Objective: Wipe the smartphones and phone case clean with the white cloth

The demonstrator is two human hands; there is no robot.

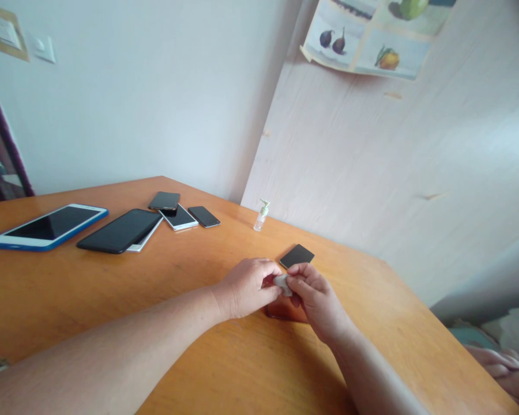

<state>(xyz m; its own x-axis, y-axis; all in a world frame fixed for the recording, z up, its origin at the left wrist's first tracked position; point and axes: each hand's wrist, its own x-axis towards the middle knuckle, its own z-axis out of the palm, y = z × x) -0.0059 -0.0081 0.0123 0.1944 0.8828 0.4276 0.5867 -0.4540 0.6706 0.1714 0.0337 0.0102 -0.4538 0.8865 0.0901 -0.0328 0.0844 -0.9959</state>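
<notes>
My left hand [249, 288] and my right hand [318, 300] meet over the wooden table. Between their fingertips they pinch a small crumpled white piece [282, 283], which looks like tissue or cloth; the fingers cover part of it. Just under the hands lies a flat reddish-brown, shiny object [285, 310] with rounded corners, partly hidden, possibly a phone. Behind my right hand a dark-screened phone [297, 255] rests on the table. Farther back stands a small clear pump bottle [260, 217] with a pale green top.
On the left of the table [190, 369] are a tablet in a blue case [47, 226] and a large black tablet [120, 230] on a white device. Several phones lie near them, including a black one [204, 216]. At the lower right edge, part of a person [499, 366] shows.
</notes>
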